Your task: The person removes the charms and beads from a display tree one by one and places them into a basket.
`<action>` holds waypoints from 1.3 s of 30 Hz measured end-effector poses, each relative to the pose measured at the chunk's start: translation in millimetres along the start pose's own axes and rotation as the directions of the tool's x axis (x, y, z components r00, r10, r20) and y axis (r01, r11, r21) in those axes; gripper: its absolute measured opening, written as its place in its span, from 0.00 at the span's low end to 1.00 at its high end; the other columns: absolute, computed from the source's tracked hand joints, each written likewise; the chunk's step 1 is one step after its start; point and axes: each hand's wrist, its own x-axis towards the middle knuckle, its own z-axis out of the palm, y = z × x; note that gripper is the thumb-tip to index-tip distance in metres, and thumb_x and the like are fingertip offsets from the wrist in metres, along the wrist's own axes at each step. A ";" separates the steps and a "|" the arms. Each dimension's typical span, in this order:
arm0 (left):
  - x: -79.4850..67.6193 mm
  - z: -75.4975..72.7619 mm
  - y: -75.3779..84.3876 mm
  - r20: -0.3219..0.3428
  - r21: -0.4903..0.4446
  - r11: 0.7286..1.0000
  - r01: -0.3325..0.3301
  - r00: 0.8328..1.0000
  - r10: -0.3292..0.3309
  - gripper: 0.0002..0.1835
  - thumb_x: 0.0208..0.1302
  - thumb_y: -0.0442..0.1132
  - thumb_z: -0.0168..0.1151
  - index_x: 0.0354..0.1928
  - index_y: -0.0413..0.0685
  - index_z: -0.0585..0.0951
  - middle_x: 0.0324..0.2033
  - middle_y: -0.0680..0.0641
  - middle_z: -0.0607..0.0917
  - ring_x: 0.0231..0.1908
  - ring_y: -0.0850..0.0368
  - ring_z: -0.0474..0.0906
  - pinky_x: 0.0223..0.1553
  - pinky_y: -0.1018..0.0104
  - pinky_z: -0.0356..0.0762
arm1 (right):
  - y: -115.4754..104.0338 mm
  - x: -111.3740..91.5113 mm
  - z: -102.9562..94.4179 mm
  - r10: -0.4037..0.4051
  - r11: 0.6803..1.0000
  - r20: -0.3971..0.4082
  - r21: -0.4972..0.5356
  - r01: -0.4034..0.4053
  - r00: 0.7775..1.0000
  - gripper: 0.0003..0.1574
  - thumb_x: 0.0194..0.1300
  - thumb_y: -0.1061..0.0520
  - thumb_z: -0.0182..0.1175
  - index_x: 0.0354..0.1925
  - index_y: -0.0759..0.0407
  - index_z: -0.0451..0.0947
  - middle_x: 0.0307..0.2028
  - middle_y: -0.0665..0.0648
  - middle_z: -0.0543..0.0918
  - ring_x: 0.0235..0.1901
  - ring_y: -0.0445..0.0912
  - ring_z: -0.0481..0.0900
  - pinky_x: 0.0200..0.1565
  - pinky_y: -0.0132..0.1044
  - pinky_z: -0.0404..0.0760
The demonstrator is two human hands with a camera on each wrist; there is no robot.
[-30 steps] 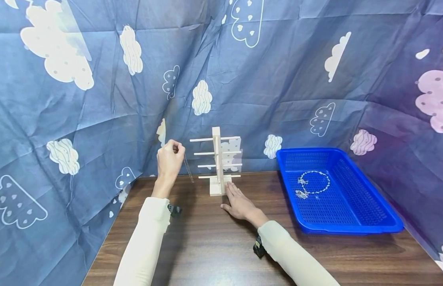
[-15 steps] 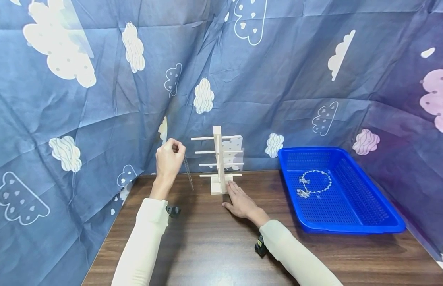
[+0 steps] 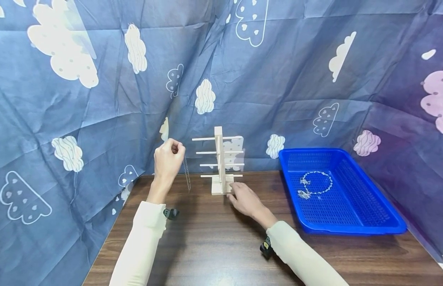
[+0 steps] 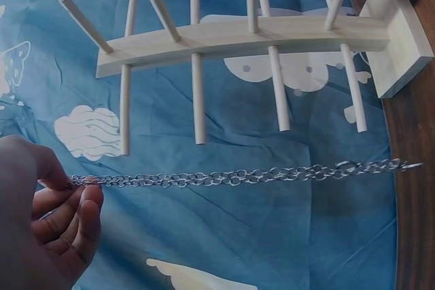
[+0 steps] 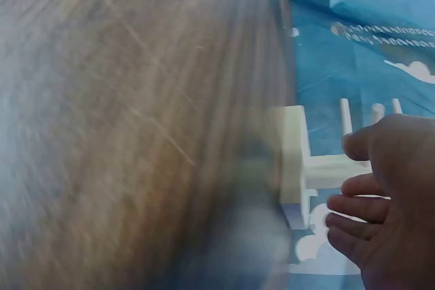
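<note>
A silver chain necklace [image 4: 238,176] dangles from my left hand [image 3: 168,161], pinched between thumb and fingertips at its upper end. It hangs doubled, to the left of a pale wooden stand [image 3: 220,159] with pegs on both sides, and does not touch it. My right hand [image 3: 246,198] is at the right side of the stand's base [image 5: 293,168], fingers loosely bent and holding nothing. Whether its fingertips touch the base cannot be told.
A blue plastic basket [image 3: 344,228] stands on the right of the brown wooden table [image 3: 210,242]. Inside lie a beaded necklace [image 3: 329,183] and a small silvery heap [image 3: 304,194]. A blue cloud-patterned cloth [image 3: 250,87] hangs behind.
My right hand has lifted and drawn back slightly from the stand's base, its fingers now more bent. The left hand stays nearly in place while the dangling chain swings slightly.
</note>
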 end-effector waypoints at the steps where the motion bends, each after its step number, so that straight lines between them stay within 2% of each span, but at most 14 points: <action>1: 0.0 -0.8 0.7 -0.001 -0.001 1.000 -0.002 1.000 0.002 0.07 0.59 0.35 0.59 0.25 0.44 0.83 0.19 0.47 0.85 0.20 0.54 0.81 0.25 0.56 0.79 | -0.1 0.1 -3.4 0.003 1.000 -0.018 -0.006 -0.003 1.000 0.27 0.68 0.50 0.59 0.60 0.64 0.74 0.57 0.62 0.81 0.61 0.55 0.76 0.67 0.49 0.72; 5: 0.2 -4.4 3.9 0.002 -0.005 1.000 -0.014 1.000 0.014 0.08 0.59 0.35 0.59 0.24 0.45 0.83 0.19 0.48 0.85 0.20 0.55 0.81 0.25 0.57 0.79 | -1.4 -0.4 -19.8 0.001 1.000 -0.087 -0.021 -0.003 0.996 0.13 0.66 0.54 0.59 0.47 0.58 0.80 0.41 0.55 0.84 0.45 0.50 0.82 0.52 0.45 0.82; 8: -0.4 -6.7 5.9 0.006 -0.006 1.000 -0.024 1.000 0.024 0.07 0.58 0.35 0.59 0.24 0.45 0.82 0.18 0.48 0.85 0.20 0.56 0.80 0.25 0.59 0.79 | -3.1 -2.4 -32.7 0.002 1.000 -0.133 -0.012 -0.003 0.991 0.03 0.65 0.56 0.59 0.37 0.53 0.79 0.33 0.50 0.82 0.35 0.46 0.81 0.41 0.43 0.82; 10: -0.7 -8.1 7.4 0.007 -0.008 1.000 -0.029 1.000 0.029 0.07 0.58 0.35 0.58 0.24 0.45 0.82 0.18 0.48 0.85 0.19 0.56 0.80 0.25 0.60 0.79 | -4.4 -4.2 -40.5 0.003 1.000 -0.154 -0.004 -0.004 0.988 0.03 0.65 0.57 0.58 0.34 0.51 0.79 0.30 0.48 0.81 0.32 0.44 0.79 0.37 0.41 0.81; 19: 1.5 -15.7 20.5 -0.013 -0.018 0.995 -0.098 0.995 0.098 0.08 0.60 0.35 0.58 0.25 0.45 0.81 0.18 0.48 0.83 0.19 0.57 0.79 0.24 0.62 0.77 | -10.2 -16.2 -73.9 -0.012 0.999 -0.186 -0.034 0.006 0.982 0.03 0.64 0.57 0.58 0.35 0.50 0.80 0.32 0.48 0.84 0.33 0.45 0.82 0.38 0.43 0.83; 25: 3.7 -20.4 31.9 -0.015 -0.032 0.992 -0.119 0.993 0.119 0.07 0.61 0.36 0.58 0.25 0.45 0.81 0.18 0.48 0.83 0.19 0.57 0.78 0.24 0.64 0.77 | -9.1 -25.4 -97.3 -0.019 0.998 -0.201 -0.068 0.005 0.979 0.03 0.64 0.56 0.59 0.36 0.50 0.81 0.32 0.49 0.85 0.31 0.44 0.81 0.35 0.42 0.82; 33: 3.2 -24.0 46.1 -0.014 -0.074 0.988 -0.138 0.990 0.137 0.08 0.60 0.34 0.57 0.24 0.46 0.80 0.17 0.49 0.82 0.19 0.57 0.78 0.24 0.66 0.77 | 7.1 -36.5 -123.8 -0.008 0.997 -0.234 -0.078 -0.010 0.972 0.03 0.65 0.55 0.60 0.35 0.51 0.81 0.29 0.48 0.83 0.28 0.43 0.79 0.32 0.42 0.80; 39: 4.4 -27.5 59.3 -0.008 -0.089 0.982 -0.165 0.986 0.165 0.08 0.60 0.35 0.57 0.24 0.46 0.80 0.17 0.51 0.81 0.19 0.60 0.77 0.24 0.68 0.77 | 25.1 -46.1 -141.5 0.041 0.996 -0.219 -0.073 -0.058 0.975 0.05 0.67 0.54 0.59 0.37 0.51 0.81 0.30 0.49 0.83 0.28 0.43 0.78 0.31 0.42 0.78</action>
